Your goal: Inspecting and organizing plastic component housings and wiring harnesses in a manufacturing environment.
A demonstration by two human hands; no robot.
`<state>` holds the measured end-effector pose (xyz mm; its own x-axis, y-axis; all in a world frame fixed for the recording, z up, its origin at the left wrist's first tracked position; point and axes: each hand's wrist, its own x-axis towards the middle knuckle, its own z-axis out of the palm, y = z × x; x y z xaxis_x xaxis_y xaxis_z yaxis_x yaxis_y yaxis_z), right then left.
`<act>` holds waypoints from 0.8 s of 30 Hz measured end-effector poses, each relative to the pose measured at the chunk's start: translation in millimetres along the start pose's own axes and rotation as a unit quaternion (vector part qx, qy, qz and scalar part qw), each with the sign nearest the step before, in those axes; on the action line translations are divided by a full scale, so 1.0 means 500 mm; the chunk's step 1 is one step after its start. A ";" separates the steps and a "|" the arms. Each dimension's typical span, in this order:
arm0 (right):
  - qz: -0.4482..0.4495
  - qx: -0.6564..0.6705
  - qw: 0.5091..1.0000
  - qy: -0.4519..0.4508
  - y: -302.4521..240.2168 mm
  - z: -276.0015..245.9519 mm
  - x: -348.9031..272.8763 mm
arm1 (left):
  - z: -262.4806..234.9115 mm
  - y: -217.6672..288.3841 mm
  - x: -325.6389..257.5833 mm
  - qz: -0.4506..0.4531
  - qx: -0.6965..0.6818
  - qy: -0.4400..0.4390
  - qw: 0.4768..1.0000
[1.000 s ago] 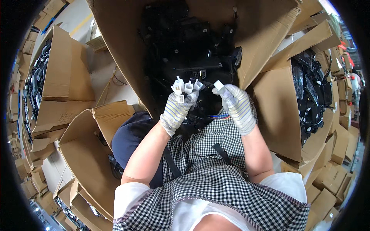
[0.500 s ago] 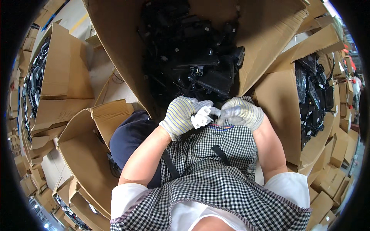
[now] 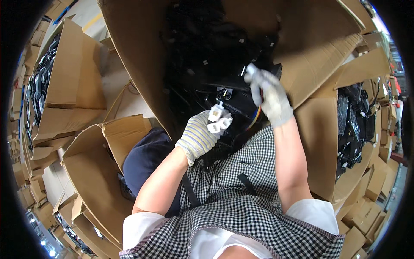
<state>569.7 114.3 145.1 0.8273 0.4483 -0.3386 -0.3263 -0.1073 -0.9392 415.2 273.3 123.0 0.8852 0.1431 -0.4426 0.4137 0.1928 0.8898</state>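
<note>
White connectors (image 3: 219,118), small cluster, block-shaped, with open sockets; exact count not readable.

Head view. Location: centre of the frame, in front of the black parts (image 3: 207,52) in the large carton (image 3: 319,52).

Left hand (image 3: 200,131): striped knit glove, centre of the frame; fingers closed about the cluster from the left, sockets exposed.

Right hand (image 3: 272,99): gloved, right of centre and higher; fingers partly bent, blurred. A pale shape at its fingertips may be a connector or the glove; whether it grips anything cannot be told. Coloured wires (image 3: 256,116) run just below it.

Handling, as judged: housings light, stiff, probably hard plastic, fairly smooth, so liable to slide against one another in a knit glove; thin latches or edges could snap. Wires presumably soft, and weaker where they enter a housing. Best hold: flat sides of a housing, pinched between thumb and forefinger, clear of the socket mouth; no pulling by the wire.
</note>
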 end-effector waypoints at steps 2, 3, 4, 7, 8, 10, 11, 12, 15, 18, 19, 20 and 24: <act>-0.019 0.088 0.994 0.068 -0.007 0.025 0.098 | -0.020 -0.006 0.005 0.052 0.032 -0.017 0.998; -0.014 0.112 0.992 0.058 0.002 0.033 0.152 | -0.026 0.015 -0.004 0.108 0.145 -0.013 0.983; -0.019 0.098 0.992 0.076 0.017 0.047 0.207 | -0.031 0.019 -0.005 0.110 0.143 -0.006 0.984; -0.152 -0.256 0.945 0.131 0.076 0.046 0.381 | -0.020 0.035 0.009 0.126 0.169 0.026 0.977; -0.259 -0.555 0.778 0.142 0.089 0.056 0.417 | -0.018 0.048 0.010 0.146 0.140 0.038 0.979; -0.204 -0.581 0.783 0.090 0.098 0.120 0.413 | -0.040 0.037 0.021 0.272 0.249 0.084 0.926; -0.141 -0.610 0.778 0.052 0.100 0.144 0.397 | -0.046 0.022 0.009 0.194 0.199 0.060 0.959; -0.163 -0.760 0.627 -0.038 0.053 0.160 0.350 | -0.043 0.015 0.010 0.175 0.170 0.060 0.968; -0.094 -0.729 0.678 -0.023 0.073 0.177 0.374 | -0.043 -0.017 0.023 0.200 0.178 0.059 0.962; -0.114 -0.711 0.690 -0.074 0.071 0.170 0.347 | -0.038 -0.001 0.020 0.196 0.173 0.049 0.964; -0.114 -0.713 0.688 -0.072 0.082 0.152 0.334 | -0.033 0.015 0.016 0.200 0.170 0.048 0.964; -0.156 -0.674 0.721 -0.038 0.099 0.129 0.316 | -0.025 0.030 0.013 0.141 0.078 0.049 0.986; -0.262 -0.476 0.837 0.066 0.095 0.084 0.152 | -0.029 0.055 0.000 0.058 -0.044 0.055 0.996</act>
<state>597.7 180.5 77.1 0.8062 0.5605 0.1894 0.5578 -0.6133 -0.5592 423.5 292.5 145.8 0.8954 0.2743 -0.3507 0.2846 0.2531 0.9246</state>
